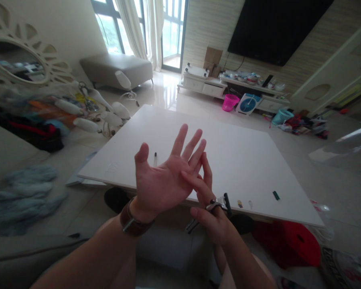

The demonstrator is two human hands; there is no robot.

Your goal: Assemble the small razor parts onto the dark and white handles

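Observation:
My left hand (165,182) is held up in the middle of the view, palm toward me, with its fingers spread and nothing in it. A brown-strapped band sits on that wrist. My right hand (212,212) holds a razor (219,203) by its metal handle, the dark head pointing right. Fingers of the right hand rest against the outer edge of my left palm and near its little finger. Below and behind the hands is the white table (243,156). A small dark green piece (276,195), perhaps a razor cover, lies near its right front corner.
A thin dark-tipped stick (155,155) lies behind my left hand. Two small scraps (240,204) lie near the front edge. White lamp arms (108,118) stand close to the table's left side. A red cloth-like thing (291,243) is at lower right.

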